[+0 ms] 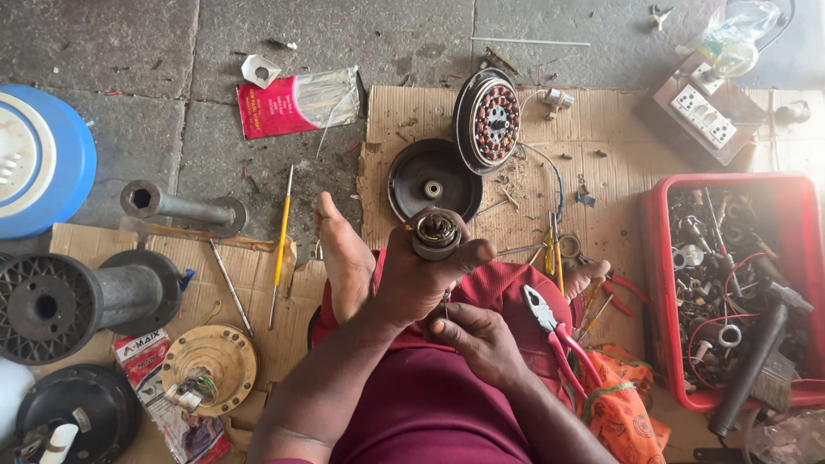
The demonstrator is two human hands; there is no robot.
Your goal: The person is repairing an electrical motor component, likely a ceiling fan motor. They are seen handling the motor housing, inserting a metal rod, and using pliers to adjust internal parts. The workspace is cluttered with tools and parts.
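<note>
My left hand (421, 279) is raised over my lap and grips a small round metal motor part (435, 234) with copper-coloured windings inside, its open end facing up. My right hand (481, 339) sits just below it, fingers pinched near the part's underside on something thin; what it pinches is too small to tell. I sit cross-legged in maroon trousers, one bare foot (344, 253) to the left of the hands. Red-handled pliers (554, 331) lie on my right thigh.
On the cardboard (412, 116) ahead lie a black round motor cover (432, 180) and a wound stator (490, 120). A red crate (657, 258) of metal parts stands right. Yellow screwdriver (281, 245), metal spool (73, 301), brass disc (209, 365) and blue-white fan housing (43, 159) lie left.
</note>
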